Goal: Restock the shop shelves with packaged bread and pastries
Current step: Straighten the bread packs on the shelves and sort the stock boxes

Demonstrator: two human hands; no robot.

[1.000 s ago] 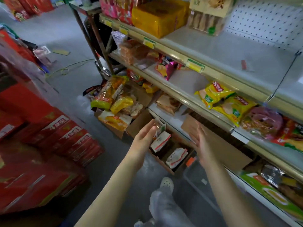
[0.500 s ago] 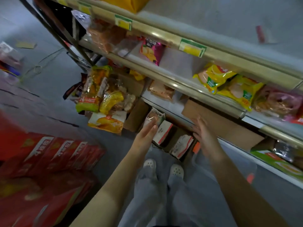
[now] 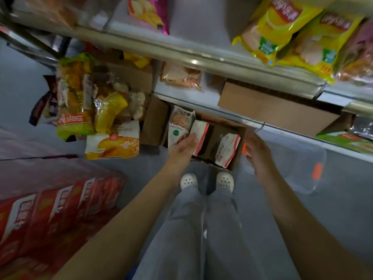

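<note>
A brown cardboard box sits on the floor at my feet, below the lowest shelf. It holds several white pastry packets with red edges and a clear bread packet standing at its left end. My left hand reaches down with straight fingers touching the clear bread packet. My right hand hovers open over the box's right edge, holding nothing. A second box to the left is piled with bagged bread and buns.
Yellow snack bags lie on the middle shelf, a bread packet and a folded carton on the shelf below. Red cartons stack at the left. A clear plastic tub sits on the grey floor at right.
My view has tilted down toward the floor box. Both hands have dropped closer to it, and the left hand now touches the clear bread packet.
</note>
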